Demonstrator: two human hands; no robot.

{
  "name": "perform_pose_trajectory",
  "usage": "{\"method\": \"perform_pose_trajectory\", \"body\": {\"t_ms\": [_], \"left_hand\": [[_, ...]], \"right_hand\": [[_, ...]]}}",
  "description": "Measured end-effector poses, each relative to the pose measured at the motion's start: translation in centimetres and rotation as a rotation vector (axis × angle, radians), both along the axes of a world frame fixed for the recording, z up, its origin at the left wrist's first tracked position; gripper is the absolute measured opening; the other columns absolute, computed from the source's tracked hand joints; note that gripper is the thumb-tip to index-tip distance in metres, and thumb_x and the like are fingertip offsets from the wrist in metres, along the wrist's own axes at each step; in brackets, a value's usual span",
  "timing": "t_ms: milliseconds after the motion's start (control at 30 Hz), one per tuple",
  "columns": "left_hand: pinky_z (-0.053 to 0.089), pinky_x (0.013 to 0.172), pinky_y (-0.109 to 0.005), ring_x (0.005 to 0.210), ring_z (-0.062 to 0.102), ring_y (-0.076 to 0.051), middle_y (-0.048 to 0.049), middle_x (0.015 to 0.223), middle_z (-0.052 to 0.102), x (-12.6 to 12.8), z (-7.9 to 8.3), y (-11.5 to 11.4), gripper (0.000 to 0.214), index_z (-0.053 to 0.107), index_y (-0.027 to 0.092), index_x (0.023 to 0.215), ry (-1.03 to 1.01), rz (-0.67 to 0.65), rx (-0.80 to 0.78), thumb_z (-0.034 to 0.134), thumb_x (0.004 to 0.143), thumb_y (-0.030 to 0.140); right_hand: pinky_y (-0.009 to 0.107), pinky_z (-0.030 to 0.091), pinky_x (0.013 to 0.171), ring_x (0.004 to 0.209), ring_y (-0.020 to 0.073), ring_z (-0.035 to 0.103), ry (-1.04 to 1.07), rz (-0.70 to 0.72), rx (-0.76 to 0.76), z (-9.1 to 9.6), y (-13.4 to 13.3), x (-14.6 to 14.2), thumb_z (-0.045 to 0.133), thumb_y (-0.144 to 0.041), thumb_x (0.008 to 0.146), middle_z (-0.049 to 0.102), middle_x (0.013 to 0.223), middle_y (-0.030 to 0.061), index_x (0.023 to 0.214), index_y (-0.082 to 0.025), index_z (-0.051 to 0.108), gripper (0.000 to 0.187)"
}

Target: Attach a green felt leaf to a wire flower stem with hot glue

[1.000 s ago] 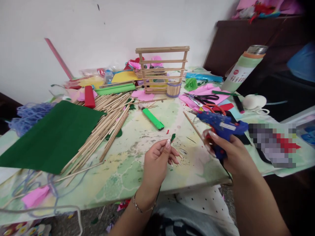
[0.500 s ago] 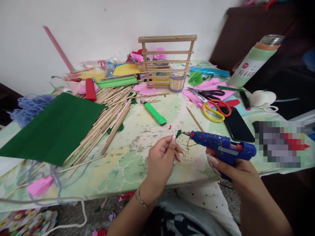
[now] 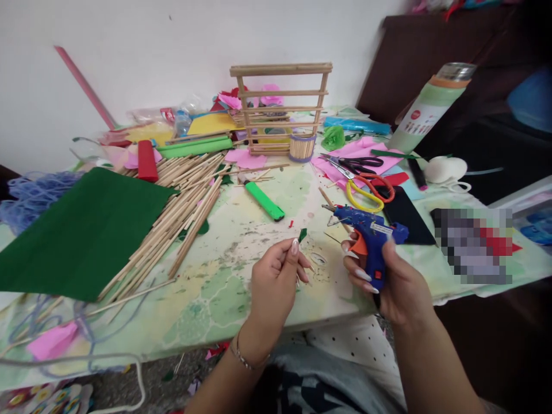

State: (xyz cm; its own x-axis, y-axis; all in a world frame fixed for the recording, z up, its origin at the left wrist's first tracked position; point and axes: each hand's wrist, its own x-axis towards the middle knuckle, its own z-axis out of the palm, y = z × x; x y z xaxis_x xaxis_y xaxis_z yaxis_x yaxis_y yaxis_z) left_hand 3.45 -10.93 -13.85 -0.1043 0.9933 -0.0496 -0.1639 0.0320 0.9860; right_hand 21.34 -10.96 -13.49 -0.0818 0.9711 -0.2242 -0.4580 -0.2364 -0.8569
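Observation:
My left hand pinches a small dark green piece, perhaps a paper or felt leaf, between thumb and forefinger. To its right, my right hand is wrapped round the handle of a blue hot glue gun with an orange trigger. The gun's nozzle points left, above and apart from the green piece. Just beyond my hands lies a green utility knife. Scissors with yellow and red handles rest behind the glue gun, beside a black phone.
A wooden stick rack with a small stick basket stands at the back. Many loose sticks and a dark green sheet lie left. A tilted bottle and pink paper are at the right.
The glue gun has drawn away from the green piece, its nozzle rising, and my right hand has turned it more upright. My left hand keeps its pinch.

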Motion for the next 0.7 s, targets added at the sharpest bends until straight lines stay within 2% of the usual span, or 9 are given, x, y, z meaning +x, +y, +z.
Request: {"method": "perform_pose_trajectory", "body": {"t_ms": [67, 133, 233, 400, 567, 700], "left_hand": [[0.043, 0.047, -0.018, 0.046, 0.054, -0.007, 0.0010, 0.063, 0.063, 0.0, 0.0, 0.0, 0.023, 0.064, 0.015, 0.083, -0.011, 0.001, 0.000, 0.059, 0.089, 0.037], [0.044, 0.047, -0.018, 0.046, 0.054, -0.007, 0.0008, 0.063, 0.064, 0.0, 0.0, 0.1, 0.023, 0.064, 0.015, 0.083, -0.010, 0.001, -0.005, 0.060, 0.088, 0.037], [0.044, 0.046, -0.018, 0.046, 0.054, -0.007, 0.0006, 0.063, 0.064, 0.1, 0.1, 0.1, 0.023, 0.064, 0.015, 0.084, -0.008, 0.011, -0.014, 0.061, 0.087, 0.037], [0.043, 0.046, -0.018, 0.046, 0.054, -0.007, 0.0007, 0.063, 0.064, 0.1, 0.0, 0.1, 0.023, 0.064, 0.015, 0.086, -0.008, 0.029, -0.012, 0.061, 0.087, 0.038], [0.044, 0.048, -0.018, 0.047, 0.054, -0.007, 0.0011, 0.063, 0.063, 0.2, -0.1, 0.0, 0.024, 0.063, 0.015, 0.083, 0.023, 0.015, -0.002, 0.059, 0.089, 0.038], [0.044, 0.048, -0.018, 0.047, 0.054, -0.007, 0.0014, 0.064, 0.063, 0.2, -0.1, 0.0, 0.024, 0.063, 0.015, 0.085, 0.034, 0.014, 0.006, 0.058, 0.090, 0.038]], "right_hand": [[0.022, 0.027, 0.039, 0.054, 0.0103, 0.037, -0.017, 0.007, 0.012, -0.2, -0.1, 0.1, 0.077, -0.039, 0.066, 0.054, 0.076, 0.0022, 0.094, -0.022, 0.061, 0.036], [0.023, 0.028, 0.041, 0.055, 0.0099, 0.036, -0.056, 0.034, 0.024, -0.3, -0.2, 0.1, 0.080, -0.031, 0.063, 0.052, 0.076, 0.0017, 0.097, -0.022, 0.061, 0.040], [0.024, 0.027, 0.040, 0.052, 0.0089, 0.035, -0.104, 0.012, 0.084, -0.2, -0.6, -0.4, 0.074, -0.037, 0.071, 0.054, 0.081, 0.0025, 0.098, -0.022, 0.060, 0.034], [0.025, 0.030, 0.041, 0.045, 0.0086, 0.039, -0.265, -0.034, 0.155, -0.3, -1.5, -0.9, 0.072, -0.043, 0.075, 0.051, 0.065, -0.0018, 0.091, -0.021, 0.062, 0.029], [0.029, 0.047, 0.051, 0.057, 0.0156, 0.055, -0.569, -0.190, 0.202, -0.3, -2.5, -1.1, 0.081, -0.036, 0.066, 0.062, 0.067, 0.0021, 0.082, -0.022, 0.068, 0.025], [0.034, 0.055, 0.062, 0.066, 0.0203, 0.063, -0.605, -0.206, 0.257, -0.2, -2.6, -1.4, 0.078, -0.035, 0.068, 0.069, 0.075, 0.0048, 0.082, -0.022, 0.068, 0.022]]}}
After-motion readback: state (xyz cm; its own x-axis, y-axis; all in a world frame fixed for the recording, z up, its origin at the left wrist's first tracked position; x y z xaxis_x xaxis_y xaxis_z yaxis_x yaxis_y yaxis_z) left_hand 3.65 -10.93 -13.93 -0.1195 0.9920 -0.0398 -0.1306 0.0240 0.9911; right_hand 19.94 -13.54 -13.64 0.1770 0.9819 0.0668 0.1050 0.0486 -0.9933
